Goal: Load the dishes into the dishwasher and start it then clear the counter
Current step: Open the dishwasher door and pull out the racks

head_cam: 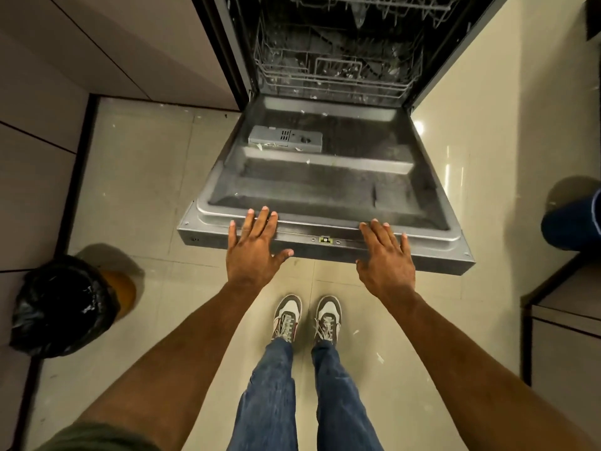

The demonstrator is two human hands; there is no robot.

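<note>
Apparently the dishwasher door [325,177] is fully lowered, with the left hand [253,249] and right hand [387,258] laid flat and unclenched over its edge. Racks [331,73] appear dishless; loading, starting and counter clearing are judged undone.

Grey dishwasher door [325,177] lowered flat, wire lower rack [331,76] inside

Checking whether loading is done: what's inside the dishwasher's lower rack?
The lower rack looks dark, with wire tines and small pale specks visible. No clear dishes can be made out, and its rear is hidden by the upper rack and shadow.
</note>
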